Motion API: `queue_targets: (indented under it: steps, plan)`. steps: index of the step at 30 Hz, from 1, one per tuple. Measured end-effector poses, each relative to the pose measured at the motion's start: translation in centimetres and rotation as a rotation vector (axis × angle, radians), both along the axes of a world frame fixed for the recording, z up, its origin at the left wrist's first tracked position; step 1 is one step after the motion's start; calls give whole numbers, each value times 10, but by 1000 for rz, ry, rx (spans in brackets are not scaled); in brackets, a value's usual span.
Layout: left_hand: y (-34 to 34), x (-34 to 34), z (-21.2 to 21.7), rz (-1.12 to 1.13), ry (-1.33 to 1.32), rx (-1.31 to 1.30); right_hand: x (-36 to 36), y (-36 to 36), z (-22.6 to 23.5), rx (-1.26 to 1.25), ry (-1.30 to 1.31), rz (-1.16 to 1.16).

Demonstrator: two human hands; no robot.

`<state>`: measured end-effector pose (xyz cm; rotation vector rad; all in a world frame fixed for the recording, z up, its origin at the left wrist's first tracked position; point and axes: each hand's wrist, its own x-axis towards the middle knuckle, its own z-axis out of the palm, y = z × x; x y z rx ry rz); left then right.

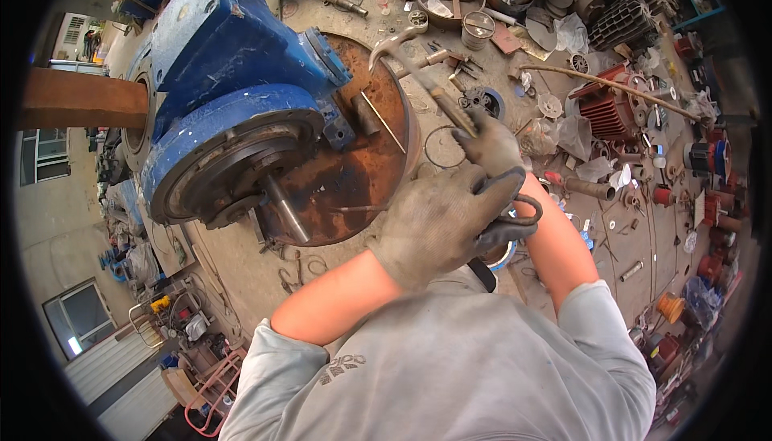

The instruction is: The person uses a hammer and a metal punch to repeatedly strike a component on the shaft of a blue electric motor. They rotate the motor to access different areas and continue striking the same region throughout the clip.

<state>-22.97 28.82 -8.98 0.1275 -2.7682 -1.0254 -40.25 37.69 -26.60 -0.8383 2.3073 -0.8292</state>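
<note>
Right now the right hand (494, 145), in a dusty knit glove, is closed around the hammer (438, 99), just off centre toward 1 o'clock. Its grey metal head, with a curved claw, lies toward 12 o'clock, and the slim handle darkens toward the grip. The left hand (434, 220), in a matching glove with smooth, dark-coated fingers, is nearer the camera and overlaps the right wrist in view. Its fingers are bent, and a dark curved loop (528, 209) shows beside them (whether they grip it, or it belongs to the glove, I cannot tell).

Toward 10 o'clock sits the gearbox (233, 55), blocky and coated in chipped blue paint, with a round flange (233, 123) whose inner face is dark and greasy. A smooth, bright steel shaft (286, 212) juts from that face toward 5 o'clock. Below it spreads a round tabletop (346, 188), rust-brown and blotched with dark stains; a thin straight rod (383, 122) lies on it near a stubby dark cylinder (364, 115). A flat-sided brown beam (80, 99) meets the gearbox from 9 o'clock.

Toward 2 o'clock, a red motor (603, 110) with ribbed metal fins stands on the floor, near a long wooden stick (611, 86).
</note>
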Motion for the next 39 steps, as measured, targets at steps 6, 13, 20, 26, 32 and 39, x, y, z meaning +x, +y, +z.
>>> queue_targets:
  steps: [6, 13, 20, 26, 32, 39]
  plan:
    - [-13, -2, -10, 41, 71, -39, -5, 130, -8, -241, -533, -263]
    - [-40, -13, -33, 98, 33, -197, -25, 166, -18, -866, -955, -785]
    - [-58, -23, -41, 88, -201, -273, 25, 181, -22, -466, -675, -663]
    - [-65, -25, -48, 134, -172, -247, 43, 181, -28, -424, -608, -627]
    - [-76, -29, -51, 185, -175, -226, 27, 175, -31, -361, -524, -526]
    - [-78, -29, -51, 236, -133, -230, 17, 168, -35, -411, -577, -520]
